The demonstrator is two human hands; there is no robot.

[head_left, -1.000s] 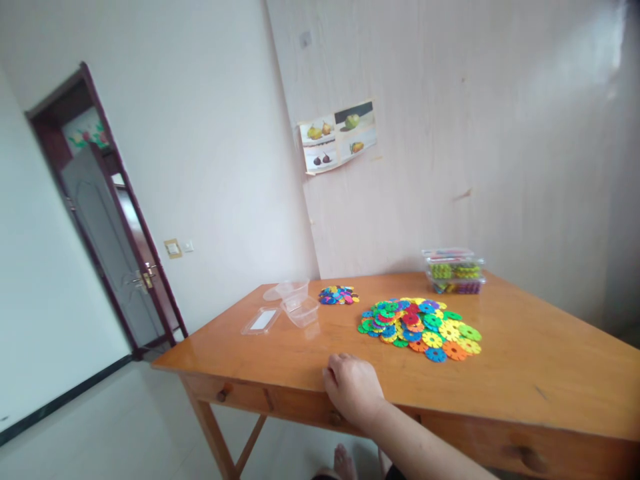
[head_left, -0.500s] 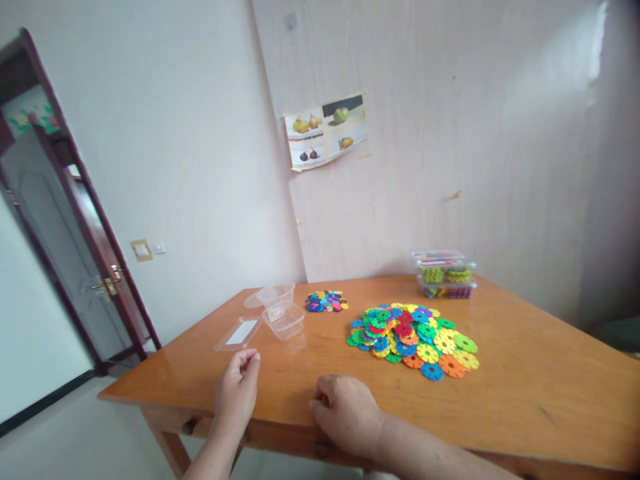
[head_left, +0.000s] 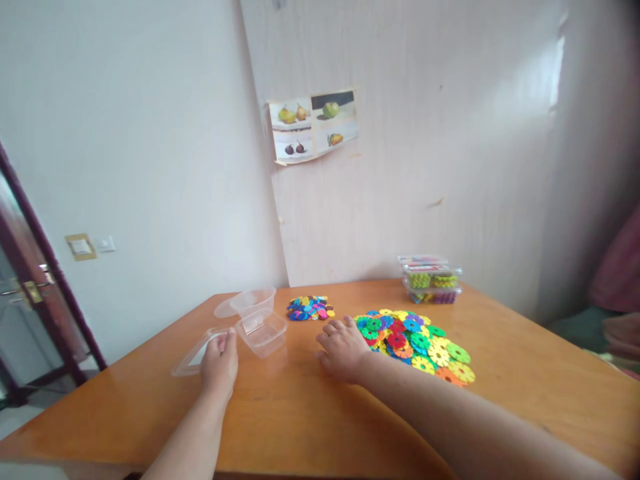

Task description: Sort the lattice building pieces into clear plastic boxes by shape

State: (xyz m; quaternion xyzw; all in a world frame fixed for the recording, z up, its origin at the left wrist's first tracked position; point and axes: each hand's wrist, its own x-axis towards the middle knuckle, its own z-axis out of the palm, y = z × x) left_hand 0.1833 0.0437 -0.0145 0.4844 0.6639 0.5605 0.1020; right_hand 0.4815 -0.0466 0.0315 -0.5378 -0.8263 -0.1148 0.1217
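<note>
My left hand (head_left: 219, 365) is closed, fingers curled in, with nothing showing in them. It overlaps the near right part of a clear plastic lid (head_left: 187, 357) with a white label; whether it touches the lid I cannot tell. My right hand (head_left: 344, 350) is open, palm down, fingers apart, at the left edge of a pile of large notched plastic discs (head_left: 420, 343) in many colours. My forearm hides part of that pile. Beyond the fingertips lies a smaller heap of little coloured discs (head_left: 309, 308). Between the hands stands a clear plastic tub (head_left: 267, 337).
Another clear tub (head_left: 254, 302) and a clear round-edged lid (head_left: 225, 307) are behind on the left. Stacked clear boxes of coloured pieces (head_left: 433, 280) stand at the table's back right. The wooden table (head_left: 280, 420) meets the wall. At far right, part of a person (head_left: 620, 293) shows.
Both hands have moved forward over the table. The right hand has opened from a curled shape and reached the large disc pile. The camera view has shifted right.
</note>
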